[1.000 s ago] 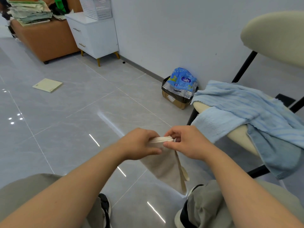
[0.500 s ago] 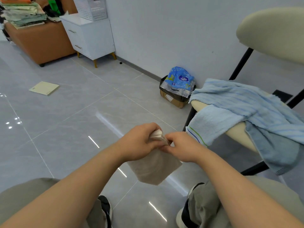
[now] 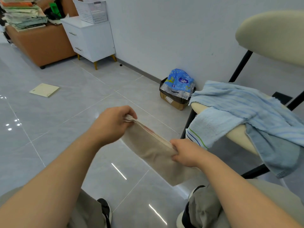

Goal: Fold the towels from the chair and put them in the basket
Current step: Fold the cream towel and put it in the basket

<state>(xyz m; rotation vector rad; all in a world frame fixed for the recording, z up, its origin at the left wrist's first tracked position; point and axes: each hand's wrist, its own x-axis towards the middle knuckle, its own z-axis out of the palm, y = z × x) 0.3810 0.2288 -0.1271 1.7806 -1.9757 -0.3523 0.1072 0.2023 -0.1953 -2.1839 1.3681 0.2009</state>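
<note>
Left hand (image 3: 113,123) pinching one top corner of the folded tan towel (image 3: 154,152), right hand (image 3: 185,153) gripping the other corner, towel hanging between both hands above the floor (image 3: 82,99), blue towels (image 3: 243,109) lying on the chair (image 3: 236,134) nearby, white basket (image 3: 91,9) sitting far back

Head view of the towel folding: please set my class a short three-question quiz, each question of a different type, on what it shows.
1. True or false: the white basket stands on the white cabinet.
2. How many hands grip the beige towel? A none; B one; C two.
3. Fill in: the towels draped on the chair are ___ in colour.

Key:
1. True.
2. C: the left hand and the right hand each hold an end.
3. Blue.
</note>
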